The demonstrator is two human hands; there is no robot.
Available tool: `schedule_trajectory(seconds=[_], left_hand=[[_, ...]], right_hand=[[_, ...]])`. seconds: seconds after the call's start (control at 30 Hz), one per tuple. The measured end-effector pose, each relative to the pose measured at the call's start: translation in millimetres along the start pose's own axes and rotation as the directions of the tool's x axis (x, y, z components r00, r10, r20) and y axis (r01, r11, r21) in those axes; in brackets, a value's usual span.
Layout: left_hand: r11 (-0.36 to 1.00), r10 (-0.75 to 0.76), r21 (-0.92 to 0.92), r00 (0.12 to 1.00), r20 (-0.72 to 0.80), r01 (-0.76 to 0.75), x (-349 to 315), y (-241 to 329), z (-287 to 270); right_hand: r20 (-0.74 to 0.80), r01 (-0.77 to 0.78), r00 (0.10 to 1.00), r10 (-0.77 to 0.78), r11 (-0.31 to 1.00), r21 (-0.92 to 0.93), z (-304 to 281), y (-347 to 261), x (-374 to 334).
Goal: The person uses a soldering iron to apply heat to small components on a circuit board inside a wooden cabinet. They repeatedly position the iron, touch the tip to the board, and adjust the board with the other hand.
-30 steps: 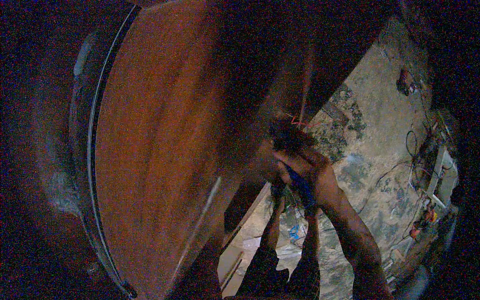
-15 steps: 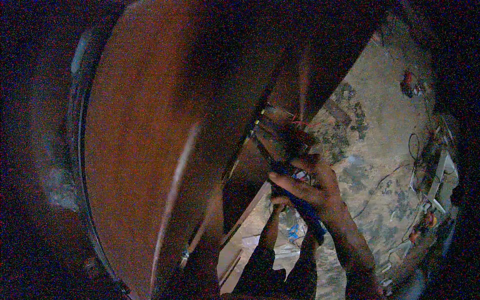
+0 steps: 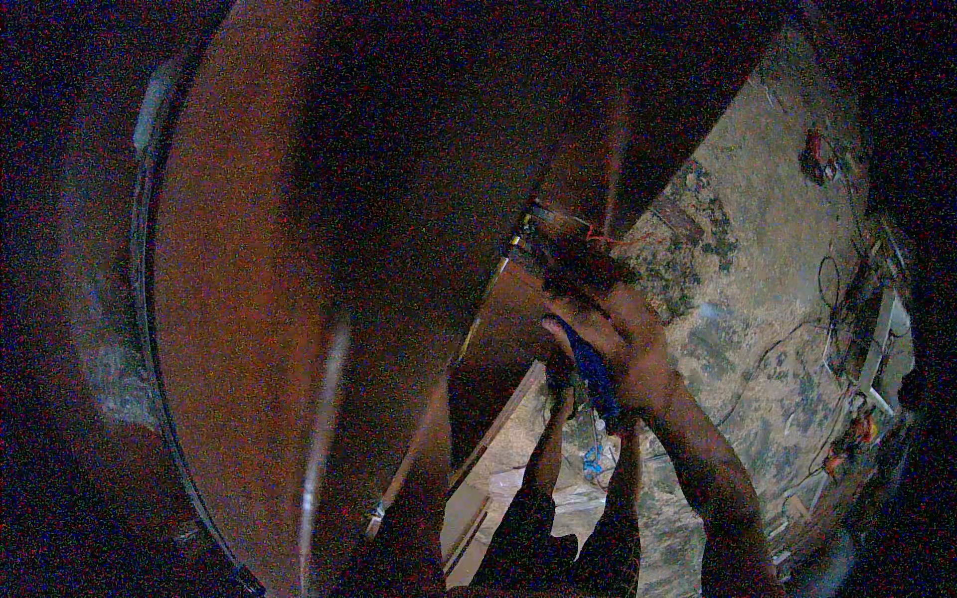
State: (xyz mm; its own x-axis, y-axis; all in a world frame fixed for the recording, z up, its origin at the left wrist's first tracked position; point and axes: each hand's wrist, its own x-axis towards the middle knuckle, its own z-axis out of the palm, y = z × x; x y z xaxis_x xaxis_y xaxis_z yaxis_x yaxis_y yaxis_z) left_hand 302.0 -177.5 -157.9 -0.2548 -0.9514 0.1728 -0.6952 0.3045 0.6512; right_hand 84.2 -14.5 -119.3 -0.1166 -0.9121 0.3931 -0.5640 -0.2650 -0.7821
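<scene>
A large brown wooden door-like panel fills the left and upper middle, its upper part in deep shadow. Small metallic pieces glint along its narrow edge. Close by that edge is my right hand, fingers curled round a dark blue object that looks like a tool's handle or body. Its exact kind cannot be made out, since fingers and shadow cover much of it. My left forearm rises from the lower edge beside the panel. The left hand itself is lost in the dark.
Thin red strands show above my right hand. My legs are below it. A small blue item lies on the stained floor. Farther right are a red object, cables and a pale frame.
My right hand has turned, and the blue object in it now stands steeper, with less of it showing. The panel's shadow has spread left, and the view has shifted slightly.
</scene>
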Motion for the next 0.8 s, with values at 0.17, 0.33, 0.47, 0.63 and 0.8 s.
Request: schedule_trajectory(seconds=[0.17,0.33,0.47,0.63,0.8], left_hand=[[1.0,-0.007,-0.003,1.0,-0.006,0.007,-2,-1,-3],[1.0,-0.014,-0.013,1.0,-0.01,0.014,1,-5,-5],[1.0,-0.018,-0.017,1.0,-0.009,0.018,0,-8,-5],[0.999,-0.026,-0.023,1.0,-0.005,0.026,-3,-9,-6],[0.999,-0.029,-0.029,1.0,-0.009,0.029,-6,-10,-6]], right_hand=[[0.047,0.059,0.997,-0.057,0.997,-0.045,-1,13,5],[0.069,0.12,0.991,-0.114,0.989,-0.091,-7,13,14],[0.067,0.038,0.997,-0.036,0.999,-0.019,-13,10,13],[0.117,0.161,0.983,-0.14,0.968,-0.195,-12,16,9],[0.091,0.15,0.987,-0.132,0.961,-0.23,-17,15,7]])
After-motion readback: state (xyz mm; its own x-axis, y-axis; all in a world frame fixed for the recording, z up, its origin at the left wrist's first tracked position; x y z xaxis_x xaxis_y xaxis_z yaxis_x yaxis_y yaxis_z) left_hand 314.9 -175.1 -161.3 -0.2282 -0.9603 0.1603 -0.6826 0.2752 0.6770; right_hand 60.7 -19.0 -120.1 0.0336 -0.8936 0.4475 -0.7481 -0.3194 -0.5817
